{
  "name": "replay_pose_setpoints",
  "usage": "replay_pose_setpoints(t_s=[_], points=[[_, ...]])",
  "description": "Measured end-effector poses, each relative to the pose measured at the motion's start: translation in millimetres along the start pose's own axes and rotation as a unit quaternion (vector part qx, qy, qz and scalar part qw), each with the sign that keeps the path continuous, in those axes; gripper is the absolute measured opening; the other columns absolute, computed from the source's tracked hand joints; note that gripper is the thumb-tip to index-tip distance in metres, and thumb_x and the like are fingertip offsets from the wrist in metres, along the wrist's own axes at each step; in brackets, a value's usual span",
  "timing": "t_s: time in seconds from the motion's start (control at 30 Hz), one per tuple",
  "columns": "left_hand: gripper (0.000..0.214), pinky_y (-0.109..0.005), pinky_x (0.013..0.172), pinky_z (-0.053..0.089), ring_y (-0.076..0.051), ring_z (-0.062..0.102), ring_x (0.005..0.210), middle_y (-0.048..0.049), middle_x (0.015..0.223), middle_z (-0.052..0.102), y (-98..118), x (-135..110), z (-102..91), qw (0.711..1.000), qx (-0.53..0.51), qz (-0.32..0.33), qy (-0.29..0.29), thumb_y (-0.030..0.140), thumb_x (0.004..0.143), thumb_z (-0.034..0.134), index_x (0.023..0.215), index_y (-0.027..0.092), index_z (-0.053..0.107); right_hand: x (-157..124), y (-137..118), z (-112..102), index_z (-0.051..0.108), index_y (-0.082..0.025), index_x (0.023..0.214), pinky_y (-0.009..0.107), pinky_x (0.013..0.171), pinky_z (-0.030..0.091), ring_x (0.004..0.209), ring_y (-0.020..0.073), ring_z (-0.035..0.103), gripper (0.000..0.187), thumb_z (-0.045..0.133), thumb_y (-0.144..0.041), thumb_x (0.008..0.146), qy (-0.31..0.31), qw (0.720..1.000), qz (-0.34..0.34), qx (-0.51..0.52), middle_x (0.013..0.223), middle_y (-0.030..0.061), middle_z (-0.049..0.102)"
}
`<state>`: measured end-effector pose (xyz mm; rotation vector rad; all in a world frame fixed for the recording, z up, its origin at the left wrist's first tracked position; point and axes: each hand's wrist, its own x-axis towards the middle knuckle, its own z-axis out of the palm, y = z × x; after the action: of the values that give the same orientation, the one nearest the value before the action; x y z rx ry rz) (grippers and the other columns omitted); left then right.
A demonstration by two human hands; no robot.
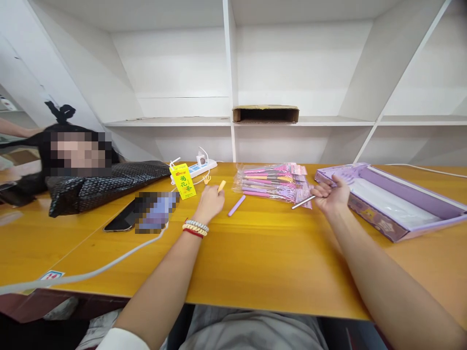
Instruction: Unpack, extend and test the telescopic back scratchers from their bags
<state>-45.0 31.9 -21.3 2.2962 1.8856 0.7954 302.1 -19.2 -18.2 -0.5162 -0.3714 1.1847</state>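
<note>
Your left hand (210, 203) has its fingers closed on one yellow handle (221, 185); one yellow claw (206, 179) shows just left of those fingers, any join hidden. Your right hand (333, 195) grips one silver rod (302, 202), jutting left from its fingers. Between both sets of fingers lie one loose purple stick (237, 205), nearer the left, and one heap of plastic-wrapped pieces (270, 188), too overlapped to count. One open purple box (379, 222) sits right of your right fingers.
</note>
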Motion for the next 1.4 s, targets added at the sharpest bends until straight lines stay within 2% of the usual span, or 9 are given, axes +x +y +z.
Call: replay_pose_setpoints(t_s=[0.27,0.4,0.47,0.6,0.67,0.8,1.0,1.17,1.4], points=[[0.028,-0.039,0.071,0.043,-0.030,0.059,0.085,-0.0165,0.087,0.061,-7,1,28.9,0.979,0.200,0.009,0.034,0.031,0.080,0.047,0.096,0.011,0.059,-14,55,15,0.020,-0.019,0.053,0.021,0.037,0.029,0.036,0.0073,0.028,0.043,0.048,-0.039,0.079,-0.066,0.989,0.111,-0.068,0.040,-0.0054,0.026],[0.028,-0.041,0.074,0.041,-0.030,0.055,0.090,-0.0190,0.094,0.057,-4,2,29.3,0.973,0.210,0.024,0.099,0.030,0.084,0.042,0.095,0.010,0.058,-18,65,15,0.025,-0.019,0.052,0.023,0.043,0.034,0.040,0.0090,0.033,0.042,0.046,-0.042,0.079,-0.086,0.985,0.122,-0.081,0.042,-0.0042,0.028],[0.031,-0.040,0.077,0.041,-0.028,0.053,0.093,-0.0174,0.096,0.057,3,-1,27.8,0.975,0.171,0.068,0.123,0.032,0.088,0.035,0.098,0.011,0.057,-19,66,13,0.027,-0.019,0.052,0.023,0.042,0.032,0.040,0.0087,0.029,0.042,0.046,-0.044,0.080,-0.106,0.984,0.118,-0.083,0.043,-0.0046,0.026],[0.042,-0.036,0.082,0.041,-0.023,0.053,0.093,-0.0110,0.095,0.057,26,-15,33.2,0.978,0.096,0.184,0.029,0.048,0.087,0.034,0.102,0.015,0.056,-21,64,11,0.028,-0.019,0.051,0.022,0.040,0.027,0.039,0.0083,0.023,0.046,0.045,-0.049,0.080,-0.143,0.982,0.093,-0.084,0.044,-0.0052,0.022],[0.044,-0.037,0.081,0.041,-0.025,0.053,0.094,-0.0119,0.096,0.057,35,-22,39.9,0.976,0.108,0.186,-0.010,0.052,0.084,0.040,0.103,0.015,0.056,-21,62,11,0.028,-0.019,0.051,0.023,0.040,0.028,0.040,0.0084,0.024,0.047,0.044,-0.052,0.080,-0.151,0.981,0.085,-0.088,0.045,-0.0050,0.022],[0.030,-0.035,0.074,0.043,-0.024,0.055,0.090,-0.0126,0.093,0.056,39,-27,49.3,0.976,0.124,0.171,-0.058,0.038,0.088,0.038,0.093,0.014,0.057,-23,62,13,0.029,-0.019,0.052,0.024,0.041,0.029,0.040,0.0088,0.025,0.047,0.042,-0.056,0.079,-0.146,0.981,0.087,-0.090,0.046,-0.0043,0.024],[0.022,-0.032,0.070,0.042,-0.021,0.058,0.086,-0.0119,0.097,0.060,44,-31,41.4,0.976,0.043,0.185,-0.107,0.025,0.091,0.031,0.101,0.015,0.048,-25,62,14,0.028,-0.019,0.051,0.025,0.044,0.034,0.043,0.0091,0.031,0.047,0.043,-0.054,0.078,-0.153,0.985,0.054,-0.051,0.047,-0.0034,0.026],[0.034,-0.030,0.078,0.042,-0.018,0.057,0.097,-0.0043,0.114,0.058,61,-46,31.9,0.949,-0.067,0.272,-0.145,0.039,0.092,0.028,0.121,0.025,0.039,-30,61,16,0.026,-0.019,0.049,0.026,0.046,0.035,0.045,0.0098,0.033,0.050,0.041,-0.057,0.079,-0.163,0.986,0.016,-0.041,0.048,-0.0025,0.027],[0.044,-0.027,0.061,0.036,-0.018,0.059,0.075,-0.0013,0.084,0.064,70,-49,28.2,0.956,0.008,0.253,-0.149,0.049,0.091,0.017,0.094,0.024,0.054,-37,70,23,0.026,-0.019,0.048,0.027,0.045,0.033,0.044,0.0104,0.031,0.053,0.040,-0.062,0.077,-0.162,0.985,0.046,-0.035,0.046,-0.0023,0.027]])
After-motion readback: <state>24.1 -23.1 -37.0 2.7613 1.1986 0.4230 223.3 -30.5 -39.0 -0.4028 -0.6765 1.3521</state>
